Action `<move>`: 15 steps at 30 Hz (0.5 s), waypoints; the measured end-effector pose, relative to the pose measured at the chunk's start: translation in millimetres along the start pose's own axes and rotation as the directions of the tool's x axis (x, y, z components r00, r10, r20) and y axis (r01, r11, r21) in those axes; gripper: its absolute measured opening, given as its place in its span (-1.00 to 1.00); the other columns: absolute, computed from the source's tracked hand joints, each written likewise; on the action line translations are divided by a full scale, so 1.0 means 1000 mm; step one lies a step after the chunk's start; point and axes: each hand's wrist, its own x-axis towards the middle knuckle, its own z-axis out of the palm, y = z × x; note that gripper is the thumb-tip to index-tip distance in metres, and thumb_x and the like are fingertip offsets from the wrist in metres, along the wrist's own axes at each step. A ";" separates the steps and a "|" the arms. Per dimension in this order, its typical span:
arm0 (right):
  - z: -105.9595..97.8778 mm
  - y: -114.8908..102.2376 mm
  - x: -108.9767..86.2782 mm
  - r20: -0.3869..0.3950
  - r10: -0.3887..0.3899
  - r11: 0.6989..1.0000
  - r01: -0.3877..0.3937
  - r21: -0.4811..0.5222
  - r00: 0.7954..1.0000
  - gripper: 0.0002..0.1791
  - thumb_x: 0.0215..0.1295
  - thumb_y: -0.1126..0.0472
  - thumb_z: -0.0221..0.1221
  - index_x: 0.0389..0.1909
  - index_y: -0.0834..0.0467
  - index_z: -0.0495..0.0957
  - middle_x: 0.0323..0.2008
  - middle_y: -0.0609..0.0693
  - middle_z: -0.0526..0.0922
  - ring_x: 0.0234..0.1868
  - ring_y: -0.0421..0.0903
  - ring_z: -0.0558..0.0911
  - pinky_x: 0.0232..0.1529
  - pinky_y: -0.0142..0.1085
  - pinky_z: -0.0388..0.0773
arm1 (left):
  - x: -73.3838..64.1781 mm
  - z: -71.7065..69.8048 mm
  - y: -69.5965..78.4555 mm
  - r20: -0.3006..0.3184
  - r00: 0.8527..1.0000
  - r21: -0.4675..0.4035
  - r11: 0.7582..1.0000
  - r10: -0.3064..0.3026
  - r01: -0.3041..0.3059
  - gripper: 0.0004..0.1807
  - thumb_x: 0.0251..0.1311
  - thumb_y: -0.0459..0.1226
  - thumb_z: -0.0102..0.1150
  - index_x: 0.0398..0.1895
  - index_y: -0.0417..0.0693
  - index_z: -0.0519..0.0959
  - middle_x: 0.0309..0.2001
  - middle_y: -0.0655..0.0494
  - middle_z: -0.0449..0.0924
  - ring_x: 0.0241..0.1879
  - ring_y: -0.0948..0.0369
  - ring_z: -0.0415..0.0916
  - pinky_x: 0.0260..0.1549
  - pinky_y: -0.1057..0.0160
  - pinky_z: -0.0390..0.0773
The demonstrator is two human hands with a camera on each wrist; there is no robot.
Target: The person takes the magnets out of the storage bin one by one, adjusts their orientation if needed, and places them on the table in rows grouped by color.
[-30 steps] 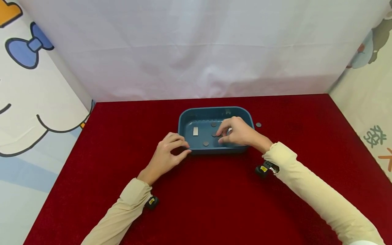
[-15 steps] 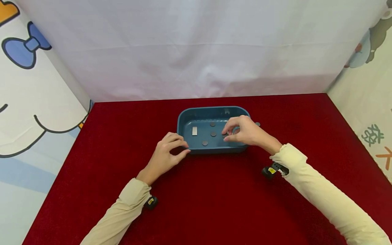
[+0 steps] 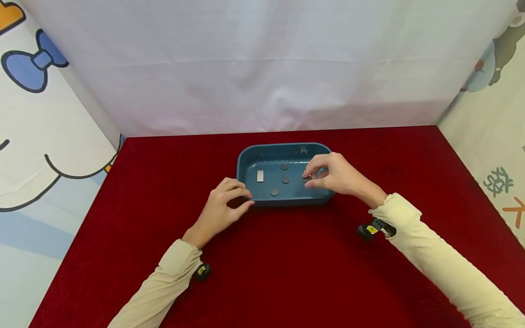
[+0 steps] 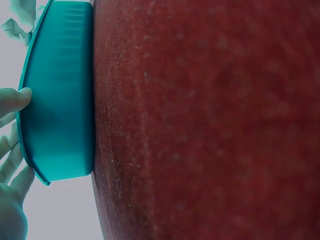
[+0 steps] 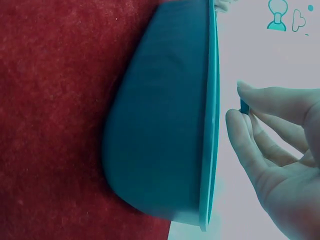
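The left hand [image 3: 225, 206] appears to grip the near-left rim of a blue rectangular plastic-looking tray [image 3: 291, 201]. Beyond, the right hand [image 3: 334, 175] pinches a small dark-grey round disc [image 3: 306, 179] above its right half; judged mid-transfer, next requiring a steady pinch.

Looks like smooth plastic all over the tray [image 3: 287, 201], fairly matt outside, glossier inside. Looks like dull metal on the discs [image 3: 285, 180], with little shine. Shows rough, fuzzy cloth on the table [image 3: 287, 273], matt throughout. Seems like thin, smooth cloth on the curtain [image 3: 266, 68], faintly silky. Looks like soft, matt cloth on the sleeves [image 3: 434, 255], with dark plastic on the wrist cameras [image 3: 202, 272]
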 end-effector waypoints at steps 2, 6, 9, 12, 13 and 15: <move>-0.002 -0.001 -0.001 -0.004 0.007 1.000 -0.007 0.004 1.000 -0.86 0.06 0.34 0.36 -0.31 0.17 0.69 -0.32 0.04 0.61 -0.34 -0.09 0.53 -0.22 -0.19 0.61 | 0.000 0.000 0.000 0.005 1.000 0.003 1.000 -0.006 0.006 -0.89 -0.01 -0.33 0.41 -0.38 -0.13 0.68 -0.25 0.08 0.54 -0.14 0.17 0.40 -0.14 0.18 0.53; -0.006 0.000 -0.003 -0.018 0.020 1.000 -0.020 0.008 1.000 -0.84 0.04 0.36 0.37 -0.31 0.20 0.69 -0.32 0.01 0.61 -0.34 -0.07 0.53 -0.25 -0.22 0.61 | 0.000 -0.001 0.000 0.013 1.000 0.005 1.000 -0.017 0.017 -0.89 0.01 -0.32 0.40 -0.37 -0.13 0.69 -0.24 0.08 0.54 -0.13 0.18 0.39 -0.13 0.19 0.53; -0.008 0.001 -0.005 -0.030 0.025 1.000 -0.025 -0.001 0.999 -0.83 0.03 0.36 0.38 -0.31 0.20 0.69 -0.32 0.02 0.61 -0.35 -0.06 0.53 -0.26 -0.21 0.61 | 0.000 -0.001 0.001 0.006 1.000 0.005 1.000 -0.012 0.012 -0.89 0.00 -0.33 0.41 -0.38 -0.13 0.69 -0.24 0.08 0.55 -0.13 0.17 0.40 -0.13 0.18 0.54; -0.011 0.002 -0.007 -0.036 0.032 0.999 -0.033 -0.009 0.999 -0.84 0.03 0.36 0.38 -0.31 0.18 0.69 -0.30 0.02 0.61 -0.35 -0.07 0.53 -0.25 -0.23 0.61 | 0.000 0.000 0.000 -0.008 1.000 0.006 1.000 -0.001 0.001 -0.88 -0.03 -0.35 0.42 -0.39 -0.13 0.68 -0.25 0.08 0.55 -0.14 0.17 0.41 -0.15 0.17 0.55; -0.012 0.002 -0.007 -0.038 0.034 0.999 -0.034 -0.011 0.999 -0.84 0.04 0.36 0.38 -0.31 0.19 0.69 -0.30 0.03 0.61 -0.35 -0.07 0.53 -0.25 -0.24 0.61 | 0.000 0.001 0.000 -0.012 1.000 0.007 1.000 0.004 -0.004 -0.87 -0.04 -0.36 0.43 -0.39 -0.13 0.68 -0.25 0.07 0.55 -0.15 0.17 0.41 -0.15 0.16 0.55; -0.014 0.002 -0.009 -0.038 0.039 0.999 -0.040 -0.012 0.998 -0.83 0.04 0.36 0.37 -0.30 0.22 0.69 -0.30 0.03 0.61 -0.34 -0.06 0.53 -0.26 -0.29 0.61 | 0.000 0.001 0.000 -0.016 1.000 0.006 1.000 0.006 -0.006 -0.87 -0.05 -0.36 0.43 -0.39 -0.13 0.68 -0.25 0.08 0.55 -0.15 0.17 0.41 -0.16 0.16 0.55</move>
